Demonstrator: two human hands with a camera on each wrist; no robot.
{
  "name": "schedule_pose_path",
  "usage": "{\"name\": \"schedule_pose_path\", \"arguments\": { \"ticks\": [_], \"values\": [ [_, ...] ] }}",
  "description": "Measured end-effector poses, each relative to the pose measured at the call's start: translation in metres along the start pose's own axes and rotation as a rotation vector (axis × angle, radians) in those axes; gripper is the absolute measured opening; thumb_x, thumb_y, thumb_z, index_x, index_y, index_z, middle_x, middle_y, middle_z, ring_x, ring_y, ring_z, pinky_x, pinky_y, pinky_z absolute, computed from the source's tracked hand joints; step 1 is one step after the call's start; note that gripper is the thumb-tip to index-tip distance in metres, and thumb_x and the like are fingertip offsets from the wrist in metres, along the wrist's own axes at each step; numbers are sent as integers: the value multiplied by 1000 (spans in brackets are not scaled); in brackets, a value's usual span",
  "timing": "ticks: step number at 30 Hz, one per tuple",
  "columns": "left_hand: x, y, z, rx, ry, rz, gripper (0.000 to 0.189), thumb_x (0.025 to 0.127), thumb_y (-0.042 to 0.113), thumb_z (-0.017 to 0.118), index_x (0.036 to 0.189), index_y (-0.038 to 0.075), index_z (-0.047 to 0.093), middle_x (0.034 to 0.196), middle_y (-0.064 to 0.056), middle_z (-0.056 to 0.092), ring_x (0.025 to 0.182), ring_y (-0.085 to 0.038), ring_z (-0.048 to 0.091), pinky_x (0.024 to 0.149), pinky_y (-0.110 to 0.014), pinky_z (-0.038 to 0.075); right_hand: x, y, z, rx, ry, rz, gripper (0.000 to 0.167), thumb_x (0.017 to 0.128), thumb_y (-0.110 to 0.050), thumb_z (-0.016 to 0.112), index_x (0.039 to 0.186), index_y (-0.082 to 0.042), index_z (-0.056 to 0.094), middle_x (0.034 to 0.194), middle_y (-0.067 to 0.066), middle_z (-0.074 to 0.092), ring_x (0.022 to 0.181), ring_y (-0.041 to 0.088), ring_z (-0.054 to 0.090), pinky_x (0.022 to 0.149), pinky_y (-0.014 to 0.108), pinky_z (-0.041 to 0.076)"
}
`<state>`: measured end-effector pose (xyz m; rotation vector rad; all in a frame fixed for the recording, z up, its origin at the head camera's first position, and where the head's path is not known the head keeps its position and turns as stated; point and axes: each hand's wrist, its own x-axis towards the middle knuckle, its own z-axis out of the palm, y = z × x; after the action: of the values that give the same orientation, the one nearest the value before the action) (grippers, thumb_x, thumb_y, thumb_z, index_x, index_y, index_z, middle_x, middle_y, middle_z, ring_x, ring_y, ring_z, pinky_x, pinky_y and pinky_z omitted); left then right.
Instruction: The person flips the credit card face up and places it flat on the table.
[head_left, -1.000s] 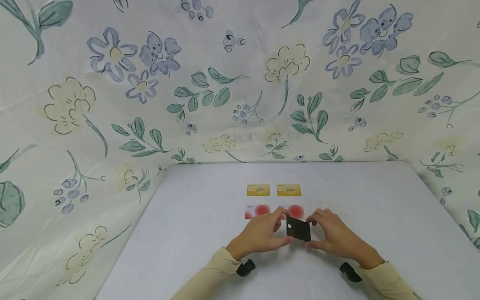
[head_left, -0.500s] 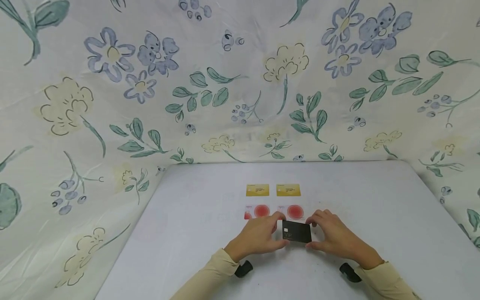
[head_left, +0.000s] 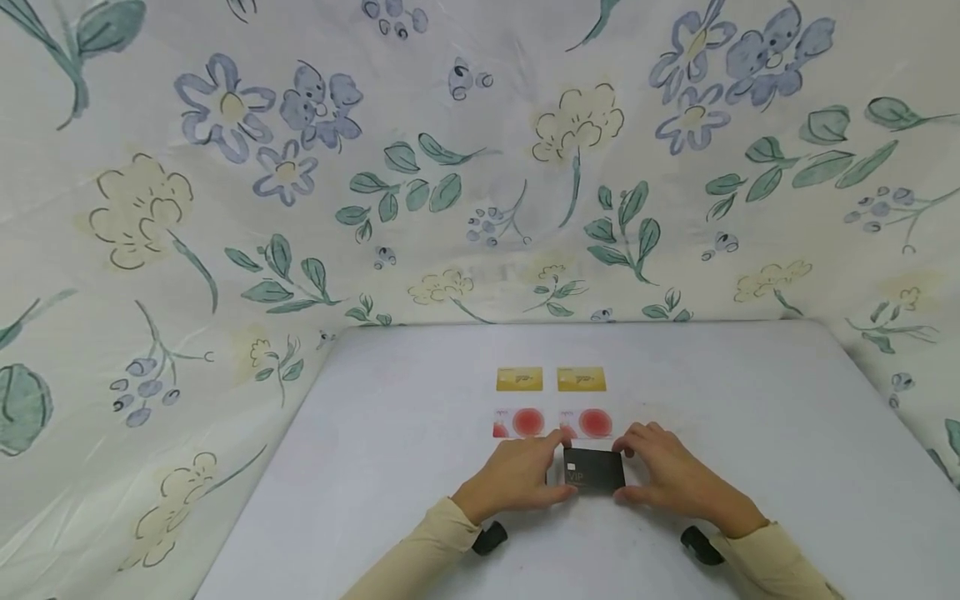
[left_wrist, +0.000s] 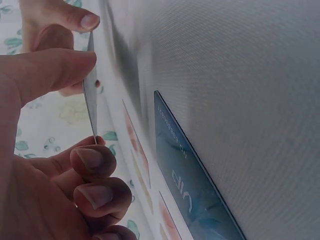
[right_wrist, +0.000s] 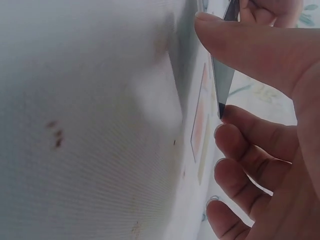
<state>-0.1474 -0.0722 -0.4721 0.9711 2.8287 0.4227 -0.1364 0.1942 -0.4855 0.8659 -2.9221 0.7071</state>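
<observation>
A black card with "VIP" lettering and a small pale chip is held level between both hands, close over the white table. My left hand pinches its left end, thumb on the near edge and index finger at the far edge. At the other end, my right hand grips it the same way, its thumb on the near edge. A second dark VIP card lies on the table below my left hand in the left wrist view, mostly hidden by that hand from above.
Two gold cards lie side by side farther back. In front of them are two white cards with red circles, just beyond the hands. A floral cloth rises behind the table's far edge.
The held black card has come down from a tilt to level and moved slightly nearer the person. Both hands have lowered a little with it, still pinching its ends.
</observation>
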Motion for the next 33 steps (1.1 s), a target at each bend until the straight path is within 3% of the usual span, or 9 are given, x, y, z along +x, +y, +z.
{"name": "schedule_pose_path", "arguments": {
  "ticks": [21, 33],
  "values": [
    [1, 1, 4, 52, -32, -37, 55, 83, 48, 79, 126, 19, 61, 74, 11, 51, 64, -3, 46, 55, -21, 34, 2, 4, 6, 38, -52, 24, 50, 74, -37, 92, 113, -14, 70, 98, -11, 59, 94, 10, 47, 83, 34, 46],
    [1, -1, 8, 30, -65, -61, 53, 84, 48, 79, 125, 20, 62, 76, 11, 54, 66, -4, 47, 57, -22, 36, 2, 6, 10, 77, -61, 32, 51, 74, -37, 92, 113, -13, 70, 100, -11, 60, 96, 9, 49, 87, 36, 47]
  ]
}}
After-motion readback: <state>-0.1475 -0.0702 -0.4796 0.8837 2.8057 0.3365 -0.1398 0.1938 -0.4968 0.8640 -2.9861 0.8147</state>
